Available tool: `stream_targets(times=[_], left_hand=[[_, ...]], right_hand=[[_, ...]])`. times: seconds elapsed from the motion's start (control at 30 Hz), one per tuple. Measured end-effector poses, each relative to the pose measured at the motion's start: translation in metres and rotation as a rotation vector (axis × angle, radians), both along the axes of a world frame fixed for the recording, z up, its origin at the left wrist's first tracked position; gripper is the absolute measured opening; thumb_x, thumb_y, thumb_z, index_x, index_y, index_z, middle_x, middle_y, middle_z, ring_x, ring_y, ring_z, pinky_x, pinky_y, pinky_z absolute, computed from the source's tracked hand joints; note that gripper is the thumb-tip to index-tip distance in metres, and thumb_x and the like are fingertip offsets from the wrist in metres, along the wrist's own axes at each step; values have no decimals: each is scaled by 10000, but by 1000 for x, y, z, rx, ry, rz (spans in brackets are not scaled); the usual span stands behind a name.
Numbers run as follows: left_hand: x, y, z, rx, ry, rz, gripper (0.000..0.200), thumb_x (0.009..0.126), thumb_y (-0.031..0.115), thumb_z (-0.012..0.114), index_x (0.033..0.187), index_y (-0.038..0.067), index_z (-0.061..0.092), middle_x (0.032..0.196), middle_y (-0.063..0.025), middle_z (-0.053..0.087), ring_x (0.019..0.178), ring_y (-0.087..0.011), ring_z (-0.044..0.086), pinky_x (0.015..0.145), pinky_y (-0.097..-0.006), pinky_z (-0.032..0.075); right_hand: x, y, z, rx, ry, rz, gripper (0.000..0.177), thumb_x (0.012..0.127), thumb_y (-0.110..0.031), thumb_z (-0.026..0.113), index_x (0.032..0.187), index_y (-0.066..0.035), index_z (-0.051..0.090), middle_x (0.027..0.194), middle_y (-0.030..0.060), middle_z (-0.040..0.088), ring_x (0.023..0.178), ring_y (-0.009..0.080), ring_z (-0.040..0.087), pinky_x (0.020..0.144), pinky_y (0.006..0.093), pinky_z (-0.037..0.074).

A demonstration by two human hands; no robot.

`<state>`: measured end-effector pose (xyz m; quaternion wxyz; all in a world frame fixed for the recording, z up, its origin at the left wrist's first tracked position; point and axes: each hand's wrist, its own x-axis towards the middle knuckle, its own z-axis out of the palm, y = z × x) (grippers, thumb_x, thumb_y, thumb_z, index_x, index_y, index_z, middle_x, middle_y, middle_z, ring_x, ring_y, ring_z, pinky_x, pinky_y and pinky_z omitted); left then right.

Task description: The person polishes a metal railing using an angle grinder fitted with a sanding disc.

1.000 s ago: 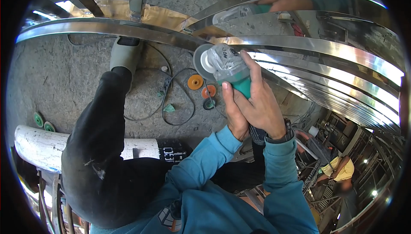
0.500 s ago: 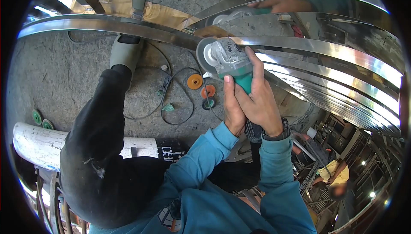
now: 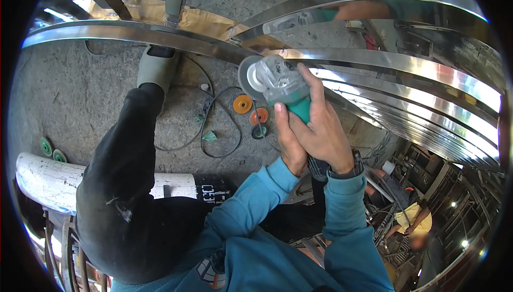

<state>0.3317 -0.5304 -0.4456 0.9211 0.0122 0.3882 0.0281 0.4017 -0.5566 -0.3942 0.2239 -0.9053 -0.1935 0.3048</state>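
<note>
Both my hands are wrapped around an angle grinder (image 3: 283,81) with a grey head and a green body. My right hand (image 3: 326,123) lies over the body, its index finger stretched along the side of the head. From the other side my left hand (image 3: 290,145) grips it, thumb pointing up the body. A pale round disc (image 3: 249,77) sits at the grinder's left side, close to the edge of a shiny metal bar (image 3: 214,49). The grinder's rear end is hidden under my hands.
More polished bars (image 3: 406,86) run along the right. On the floor lie an orange-yellow disc (image 3: 242,104), a red-orange disc (image 3: 259,115), green discs (image 3: 46,146) and a looped cable (image 3: 239,141). A white cylinder (image 3: 51,182) lies beside my leg. A person in yellow (image 3: 414,217) is at the lower right.
The grinder has shifted slightly left and down, away from the bar corner, with both hands still holding it. The person in yellow has moved a little.
</note>
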Motion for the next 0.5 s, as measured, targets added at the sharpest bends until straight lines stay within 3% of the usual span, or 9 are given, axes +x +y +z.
stream_targets(times=[0.23,0.5], left_hand=[[-7,-11,7,-59,-25,-40,732,1025,663,333,1466,84,403,1383,-87,504,1256,-202,501,1067,-345,408],[3,-1,-9,-79,-32,-58,693,1026,645,367,1396,69,470,1270,-77,576,1148,-183,574,1000,-327,457]], right_hand=[[-6,-8,10,-43,-38,-21,784,888,-162,642,1542,-4,240,1325,383,538,1164,536,600,979,513,505],[-3,-2,-5,-23,-37,-83,783,892,-162,636,1532,24,226,1296,393,548,1133,547,610,966,527,502]])
